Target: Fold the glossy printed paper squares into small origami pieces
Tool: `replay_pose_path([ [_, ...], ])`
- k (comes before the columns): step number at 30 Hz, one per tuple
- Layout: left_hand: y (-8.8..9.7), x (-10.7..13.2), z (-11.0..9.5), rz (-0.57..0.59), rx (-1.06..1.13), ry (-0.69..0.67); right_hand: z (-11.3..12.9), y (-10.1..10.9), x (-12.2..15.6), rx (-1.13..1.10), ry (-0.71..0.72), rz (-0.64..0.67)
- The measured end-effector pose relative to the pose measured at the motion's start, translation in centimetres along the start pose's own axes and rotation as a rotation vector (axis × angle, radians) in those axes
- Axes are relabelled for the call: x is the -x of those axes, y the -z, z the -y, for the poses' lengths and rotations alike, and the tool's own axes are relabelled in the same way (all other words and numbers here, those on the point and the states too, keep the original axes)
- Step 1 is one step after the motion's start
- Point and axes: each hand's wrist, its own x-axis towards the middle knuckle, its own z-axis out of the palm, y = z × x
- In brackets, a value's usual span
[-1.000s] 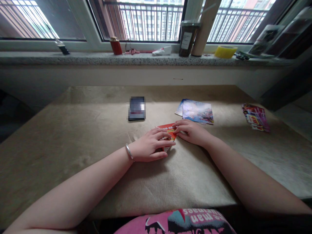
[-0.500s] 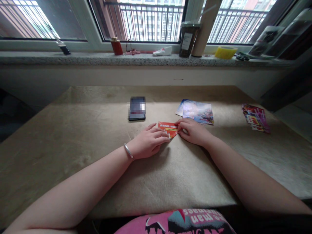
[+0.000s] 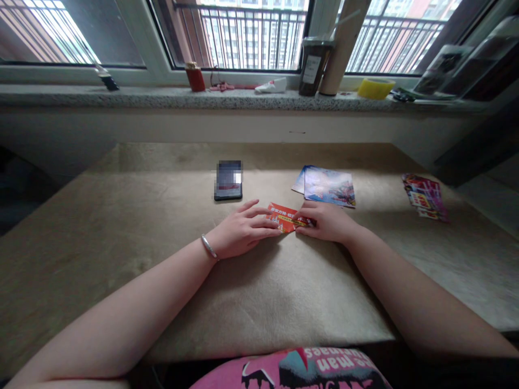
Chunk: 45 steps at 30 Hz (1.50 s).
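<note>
A small orange-red printed leaflet (image 3: pixel 284 214) with white lettering lies on the tan table, between my two hands. My left hand (image 3: pixel 245 229), with a silver bracelet at the wrist, rests its outstretched fingers on the leaflet's left part. At the leaflet's right end, the fingers and thumb of my right hand (image 3: pixel 324 220) pinch its edge. Just beyond my right hand lie several bluish picture sheets (image 3: pixel 330 185), overlapping each other. A dark phone (image 3: pixel 228 181), its screen blurred out, lies beyond my left hand.
A fanned pile of colourful leaflets (image 3: pixel 425 197) lies at the table's right. On the stone windowsill (image 3: pixel 154 99) stand a red container (image 3: pixel 195 77), a dark lidded cup (image 3: pixel 312 67), a cardboard tube (image 3: pixel 334 65) and a yellow tape roll (image 3: pixel 376 88). The table (image 3: pixel 133 216) reaches almost to the wall.
The leaflet has turned a little clockwise and shifted slightly right. My right hand has moved slightly down along its right end, and my left hand has moved a bit to the left.
</note>
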Motion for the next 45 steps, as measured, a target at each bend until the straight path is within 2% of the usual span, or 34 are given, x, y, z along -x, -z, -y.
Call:
replay_pose_path([
  [8,0.4,-0.1,0.1,0.015,0.062,-0.018,0.5,0.2,-0.3,-0.119,0.095,-0.091],
  [15,0.1,-0.1,0.0,-0.059,-0.003,-0.085,0.6,0.1,-0.4,-0.150,0.095,-0.072],
  [20,0.3,-0.1,0.0,-0.124,-0.076,-0.191,0.3,-0.2,-0.2,-0.189,0.063,-0.117],
  [24,0.5,0.0,0.1,-0.165,-0.130,-0.237,0.3,-0.5,-0.2,-0.244,0.093,-0.152],
  [31,0.0,0.5,1.8,-0.170,-0.039,-0.130,0.3,-1.3,-0.3,-0.229,0.108,-0.172],
  [35,0.1,0.7,2.1,-0.026,-0.009,-0.058,0.2,-1.6,-0.2,-0.202,0.079,-0.175],
  [38,0.3,0.6,1.9,0.033,0.000,-0.044,0.3,-1.4,-0.2,-0.140,0.072,-0.172],
  [41,0.2,0.5,1.7,0.028,-0.041,-0.041,0.6,-1.2,-0.2,-0.092,0.096,-0.163],
  [45,0.1,0.3,1.4,0.001,-0.107,0.028,1.1,-1.2,-0.5,-0.077,0.138,-0.150],
])
